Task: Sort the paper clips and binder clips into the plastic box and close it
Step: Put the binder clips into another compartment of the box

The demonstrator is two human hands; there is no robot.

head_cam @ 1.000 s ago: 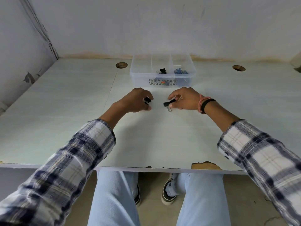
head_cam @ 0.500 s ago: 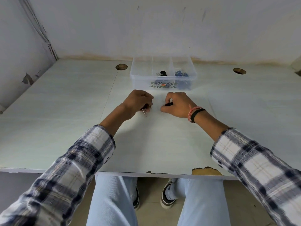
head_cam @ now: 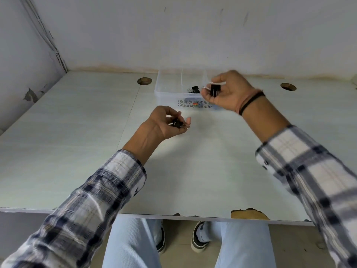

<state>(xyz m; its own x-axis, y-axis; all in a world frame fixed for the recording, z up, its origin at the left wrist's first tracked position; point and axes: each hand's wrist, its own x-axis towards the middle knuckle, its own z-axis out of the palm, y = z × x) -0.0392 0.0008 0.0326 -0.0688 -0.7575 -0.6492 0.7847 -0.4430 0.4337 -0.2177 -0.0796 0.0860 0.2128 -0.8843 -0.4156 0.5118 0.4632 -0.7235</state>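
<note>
Binder clips are being held one in each hand. Right hand (head_cam: 229,93) is pinching a black clip (head_cam: 215,90) at upper centre of the frame, hovering over the near right edge of the box (head_cam: 164,93), which is sitting open on the tabletop (head_cam: 77,132). Left hand (head_cam: 164,122) is pinching a second clip (head_cam: 177,123) lower, short of the box. Judged nearer, the right hand is positioned to release first; other clips (head_cam: 194,89) are lying in the middle compartment.
</note>
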